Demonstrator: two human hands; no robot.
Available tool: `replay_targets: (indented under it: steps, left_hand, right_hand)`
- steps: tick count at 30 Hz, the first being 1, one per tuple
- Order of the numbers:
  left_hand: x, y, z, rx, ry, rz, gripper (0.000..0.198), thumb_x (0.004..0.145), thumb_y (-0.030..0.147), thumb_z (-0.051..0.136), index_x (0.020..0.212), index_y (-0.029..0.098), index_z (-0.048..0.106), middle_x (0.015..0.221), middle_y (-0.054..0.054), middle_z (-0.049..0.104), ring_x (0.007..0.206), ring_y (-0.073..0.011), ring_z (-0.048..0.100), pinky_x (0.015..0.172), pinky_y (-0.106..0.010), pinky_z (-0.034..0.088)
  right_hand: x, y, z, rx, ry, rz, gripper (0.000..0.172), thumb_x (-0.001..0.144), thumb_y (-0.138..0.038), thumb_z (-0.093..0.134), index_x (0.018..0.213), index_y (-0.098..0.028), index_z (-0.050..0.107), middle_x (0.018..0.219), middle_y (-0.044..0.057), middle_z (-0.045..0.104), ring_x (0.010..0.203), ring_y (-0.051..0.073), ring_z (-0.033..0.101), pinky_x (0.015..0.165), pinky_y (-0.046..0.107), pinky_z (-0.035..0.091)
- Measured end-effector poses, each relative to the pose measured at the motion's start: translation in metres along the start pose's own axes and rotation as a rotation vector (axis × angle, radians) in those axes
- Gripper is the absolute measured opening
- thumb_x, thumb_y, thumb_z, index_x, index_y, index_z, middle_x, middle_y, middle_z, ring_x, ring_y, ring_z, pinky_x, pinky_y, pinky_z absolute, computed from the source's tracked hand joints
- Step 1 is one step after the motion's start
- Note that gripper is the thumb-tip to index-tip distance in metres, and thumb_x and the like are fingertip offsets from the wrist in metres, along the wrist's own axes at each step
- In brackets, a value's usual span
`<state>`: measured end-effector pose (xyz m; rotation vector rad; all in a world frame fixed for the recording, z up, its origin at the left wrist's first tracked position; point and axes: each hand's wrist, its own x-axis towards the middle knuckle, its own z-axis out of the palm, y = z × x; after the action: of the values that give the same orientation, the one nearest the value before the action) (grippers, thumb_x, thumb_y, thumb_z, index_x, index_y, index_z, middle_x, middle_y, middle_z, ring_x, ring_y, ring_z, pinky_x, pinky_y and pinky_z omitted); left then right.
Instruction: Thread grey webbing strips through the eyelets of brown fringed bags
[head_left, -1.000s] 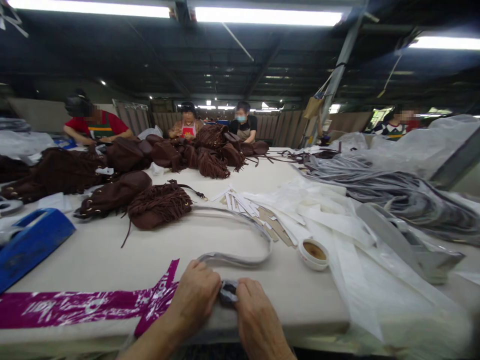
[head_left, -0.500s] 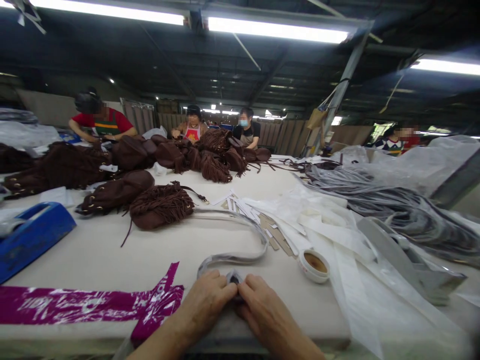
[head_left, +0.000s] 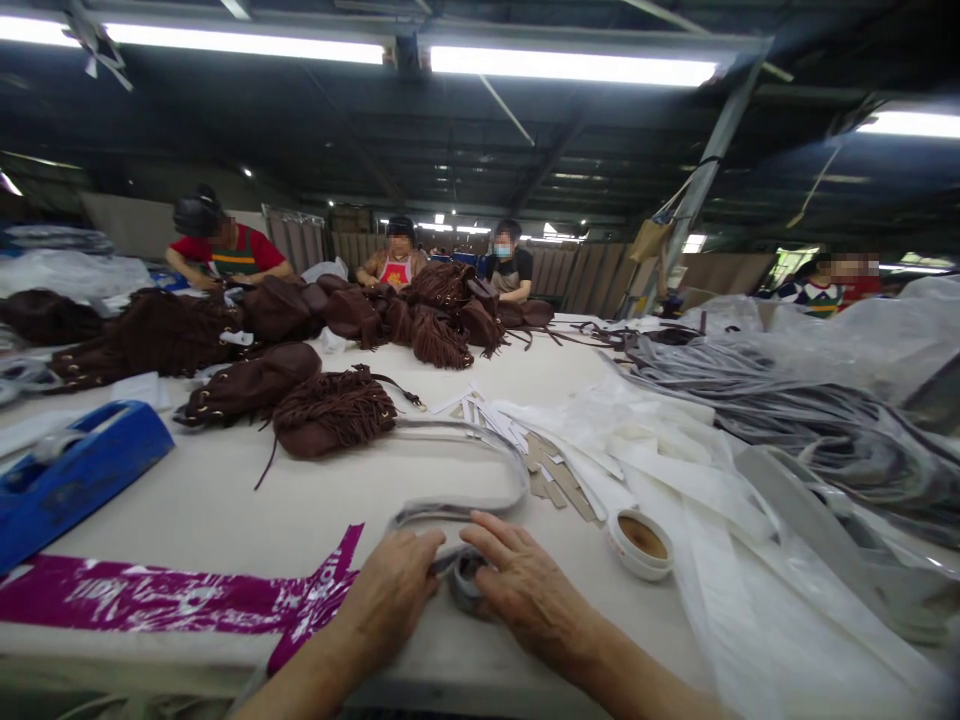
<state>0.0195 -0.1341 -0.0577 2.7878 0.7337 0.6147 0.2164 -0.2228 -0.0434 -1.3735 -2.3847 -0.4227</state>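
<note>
Near the table's front edge, my left hand pinches a long strap in a greyish, see-through wrapping. My right hand grips the small rolled-up coil at the strap's near end, its thumb at the coil and some fingers stretched over it. From my hands the strap runs along the table, bends round on the right and goes back to a dark brown fringed bag. The coil's right side is hidden by my fingers.
A white tape roll lies to the right, beside white sheets and grey wrapped straps. Purple tape and a blue tape dispenser are at left. Brown bags pile up behind; co-workers sit beyond.
My hands have moved apart from being close together at the strap's end. The coil now shows between them, with my right fingers lifted and spread over it. The view has shifted slightly left.
</note>
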Motion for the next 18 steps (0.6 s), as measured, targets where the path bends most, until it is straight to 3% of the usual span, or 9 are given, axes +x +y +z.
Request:
replay_targets:
  steps: [4, 8, 11, 13, 15, 18]
  left_hand:
    - [-0.003, 0.010, 0.006, 0.035, -0.015, -0.093, 0.021, 0.085, 0.007, 0.042, 0.089, 0.018, 0.060, 0.085, -0.005, 0.061, 0.080, -0.0213, 0.057, 0.072, -0.033, 0.047]
    - [-0.002, 0.021, 0.024, -0.018, 0.131, -0.077, 0.039, 0.084, 0.004, 0.034, 0.115, 0.015, 0.055, 0.095, -0.010, 0.062, 0.086, -0.0226, 0.060, 0.075, -0.034, 0.051]
    - [0.004, 0.022, 0.027, -0.068, 0.203, -0.077, 0.050, 0.082, 0.003, 0.035, 0.130, 0.015, 0.044, 0.109, -0.012, 0.060, 0.094, -0.0211, 0.060, 0.080, -0.032, 0.052]
    - [0.009, 0.020, 0.023, -0.078, 0.156, -0.129, 0.044, 0.082, 0.001, 0.036, 0.120, 0.017, 0.053, 0.106, -0.010, 0.059, 0.091, -0.0196, 0.060, 0.078, -0.030, 0.051]
    - [0.014, 0.017, 0.017, -0.037, 0.089, -0.178, 0.030, 0.083, 0.001, 0.038, 0.095, 0.017, 0.061, 0.094, -0.008, 0.059, 0.085, -0.0194, 0.058, 0.076, -0.030, 0.050]
    - [0.016, 0.017, 0.014, 0.031, 0.037, -0.189, 0.025, 0.084, 0.002, 0.040, 0.073, 0.016, 0.058, 0.082, -0.006, 0.057, 0.080, -0.0203, 0.055, 0.073, -0.031, 0.048]
  right_hand:
    - [-0.001, -0.023, 0.014, 0.003, 0.053, 0.353, 0.009, 0.078, -0.018, 0.072, 0.081, -0.017, 0.063, 0.117, 0.009, 0.059, 0.116, 0.029, 0.048, 0.094, 0.042, 0.042]
    - [0.009, -0.043, 0.022, -0.008, 0.102, 0.621, 0.008, 0.079, -0.012, 0.066, 0.078, -0.019, 0.062, 0.097, 0.007, 0.062, 0.090, 0.025, 0.053, 0.079, 0.040, 0.041]
    - [0.010, -0.050, 0.030, -0.013, 0.179, 0.731, 0.011, 0.081, -0.009, 0.060, 0.079, -0.020, 0.061, 0.098, 0.009, 0.061, 0.089, 0.025, 0.051, 0.077, 0.040, 0.037]
    - [0.008, -0.052, 0.035, -0.019, 0.209, 0.776, 0.012, 0.082, -0.009, 0.057, 0.081, -0.020, 0.060, 0.103, 0.010, 0.060, 0.092, 0.026, 0.050, 0.079, 0.041, 0.036]
    - [0.005, -0.052, 0.036, -0.020, 0.208, 0.784, 0.012, 0.083, -0.010, 0.056, 0.082, -0.021, 0.059, 0.107, 0.010, 0.059, 0.095, 0.027, 0.049, 0.080, 0.042, 0.035]
    - [0.007, -0.053, 0.035, -0.033, 0.181, 0.772, 0.010, 0.083, -0.011, 0.056, 0.080, -0.021, 0.059, 0.108, 0.011, 0.058, 0.094, 0.028, 0.049, 0.079, 0.043, 0.035]
